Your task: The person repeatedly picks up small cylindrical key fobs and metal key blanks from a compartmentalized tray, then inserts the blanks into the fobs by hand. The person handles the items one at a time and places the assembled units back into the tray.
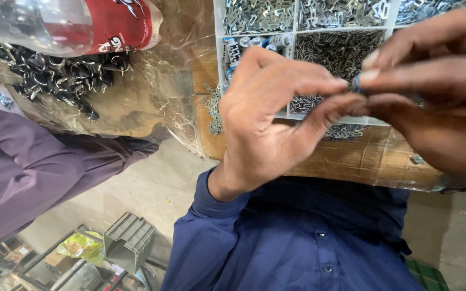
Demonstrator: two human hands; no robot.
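Plainly, the largest thing in view was the bench [351, 156], a brown board wrapped in clear plastic that ran across the upper half of the frame, the film probably there to keep loose metal bits from scattering. On it, at the upper right, sat a white divided tray [292, 32], its compartments holding separate kinds of small silver fittings, so each sort could be picked out without hunting. To the upper left lay a heap of black metal clips [60, 75] under the plastic, and above them a clear bottle with a red label [82, 21] lay on its side at the frame's top edge. A second person's purple sleeve [33, 161] crossed the left side, apart from the work.

The worker in the blue shirt [297, 242] held both hands up close over the tray, in the centre and right of the frame, likely so that anything dropped would fall back among the parts. The left hand [265, 118] had thumb and forefinger pinched together at the tips, and the right hand [438, 91] met it from the right with its own fingers closed in. Between the two grips sat a tiny blue part [356, 83], clamped from both sides and mostly hidden; what it was, I could not tell.
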